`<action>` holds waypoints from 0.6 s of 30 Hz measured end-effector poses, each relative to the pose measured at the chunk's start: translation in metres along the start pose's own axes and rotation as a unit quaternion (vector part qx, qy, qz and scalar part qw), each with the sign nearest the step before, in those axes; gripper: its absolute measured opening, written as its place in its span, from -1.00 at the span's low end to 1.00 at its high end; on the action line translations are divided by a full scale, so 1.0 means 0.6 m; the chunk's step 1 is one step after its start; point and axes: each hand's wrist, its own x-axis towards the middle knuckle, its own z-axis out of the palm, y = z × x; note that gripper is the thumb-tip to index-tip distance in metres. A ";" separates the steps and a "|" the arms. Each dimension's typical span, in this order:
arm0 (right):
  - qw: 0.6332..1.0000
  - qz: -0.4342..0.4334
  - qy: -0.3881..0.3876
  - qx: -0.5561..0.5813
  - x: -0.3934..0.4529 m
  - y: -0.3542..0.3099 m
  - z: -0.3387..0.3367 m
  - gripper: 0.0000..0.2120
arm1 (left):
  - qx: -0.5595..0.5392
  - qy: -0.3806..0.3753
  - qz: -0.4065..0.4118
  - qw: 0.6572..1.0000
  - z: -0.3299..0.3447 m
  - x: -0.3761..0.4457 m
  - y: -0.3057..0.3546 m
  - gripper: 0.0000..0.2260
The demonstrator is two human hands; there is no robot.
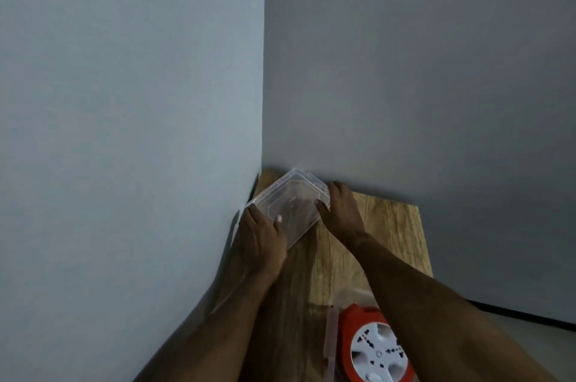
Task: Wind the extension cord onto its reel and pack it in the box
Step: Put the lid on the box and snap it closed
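At the far corner of the wooden table (389, 235), a clear plastic lid (290, 204) sits tilted. My left hand (261, 235) grips its near left end with the thumb on top. My right hand (341, 210) grips its right end, thumb over the edge. Close to me, the red reel (346, 328) with a white socket face (374, 350) lies flat inside a clear box (331, 335). My right forearm hides part of the reel and the box. No loose cord is visible.
Two grey walls meet in a corner (263, 101) right behind the lid, hemming it in at the left and back. The table's right edge (425, 244) drops off to a pale floor (530, 331).
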 end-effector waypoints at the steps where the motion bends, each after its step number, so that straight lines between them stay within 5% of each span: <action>1: 1.000 0.003 -0.003 -0.002 0.013 0.002 0.009 -0.55 | 0.001 -0.001 -0.008 1.000 0.008 0.006 -0.003 -0.38; 18: 0.993 0.052 -0.102 0.014 0.126 0.059 0.119 -0.52 | -0.055 0.006 -0.081 0.995 0.068 0.040 -0.011 -0.25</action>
